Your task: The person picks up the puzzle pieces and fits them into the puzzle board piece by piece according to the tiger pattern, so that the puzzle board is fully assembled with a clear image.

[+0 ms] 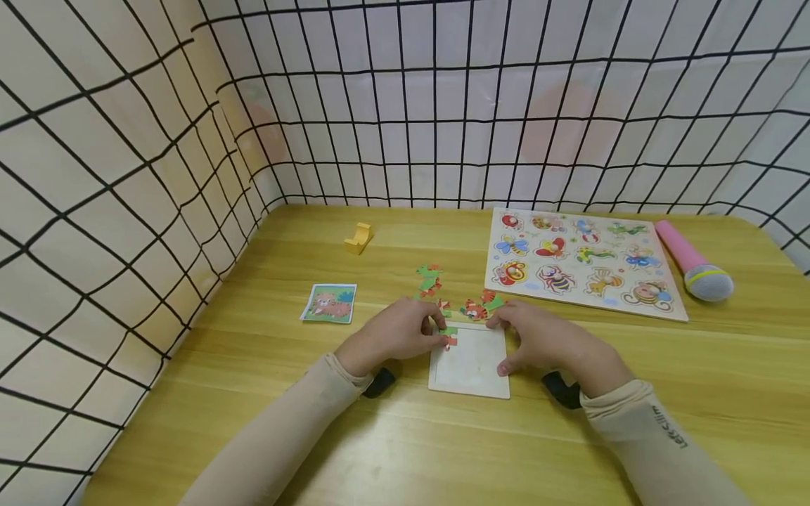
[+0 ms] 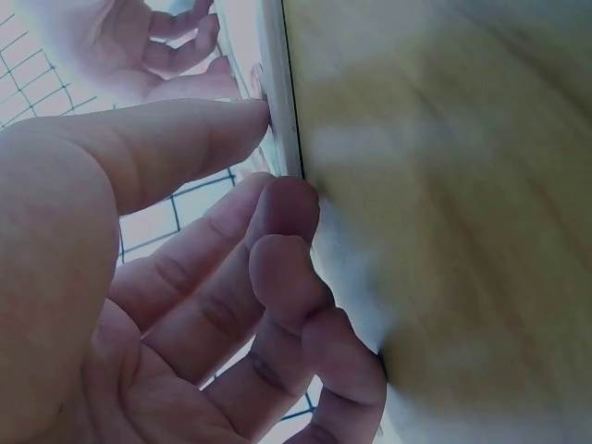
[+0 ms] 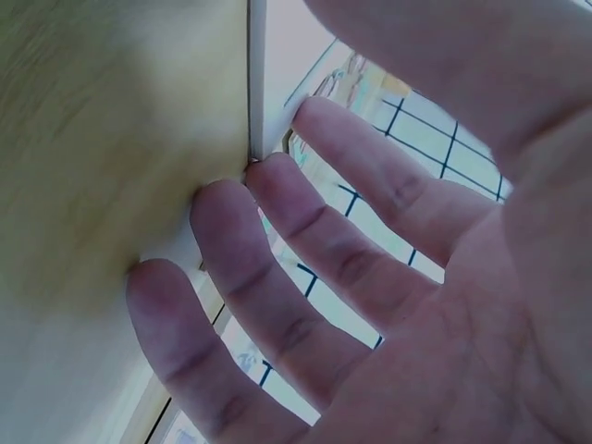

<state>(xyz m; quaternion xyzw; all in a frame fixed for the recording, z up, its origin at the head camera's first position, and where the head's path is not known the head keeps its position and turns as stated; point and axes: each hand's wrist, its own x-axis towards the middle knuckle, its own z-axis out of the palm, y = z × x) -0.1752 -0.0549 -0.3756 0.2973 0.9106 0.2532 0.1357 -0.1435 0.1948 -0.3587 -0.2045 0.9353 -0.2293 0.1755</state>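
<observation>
A square white wooden puzzle tray (image 1: 471,364) lies flat on the table between the hands. Green and red puzzle pieces (image 1: 451,336) sit in its upper left corner. My left hand (image 1: 405,329) is at that corner, its thumb tip touching the pieces and its index fingertip apart from the thumb near the top edge. On the opposite side, my right hand (image 1: 550,341) spans the upper right corner, thumb on the right edge and fingers at the top. In the right wrist view, extended fingers (image 3: 301,208) touch the tray corner and table. Loose pieces (image 1: 476,309) lie just beyond the tray.
Farther out lie more loose pieces (image 1: 429,280). A cat picture card (image 1: 329,303) is left of them, with a yellow U-shaped block (image 1: 358,239) behind. At the right are an insect puzzle board (image 1: 579,263) and a pink toy microphone (image 1: 692,260). Black netting (image 1: 405,123) encloses the table.
</observation>
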